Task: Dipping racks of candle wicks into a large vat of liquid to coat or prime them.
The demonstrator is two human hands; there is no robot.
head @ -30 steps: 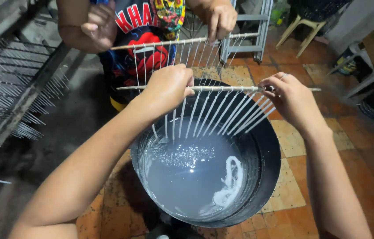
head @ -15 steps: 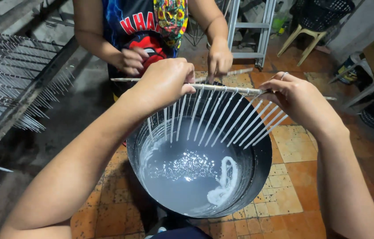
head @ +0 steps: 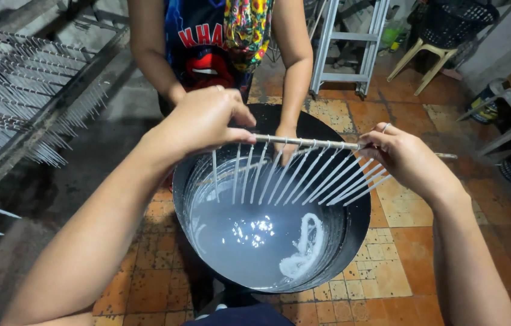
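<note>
Two hands, left hand [head: 207, 121] and right hand [head: 403, 158], are closed on the ends of a thin rod of hanging white tapers [head: 304, 143], held level above the round black basin of pale liquid [head: 361, 223] beneath them.

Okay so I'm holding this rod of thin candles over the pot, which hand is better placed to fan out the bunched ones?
Probably the right hand: the candles crowd and slant together at its end of the rod. The left hand grips the far end, where they hang spaced above the pot.
</note>
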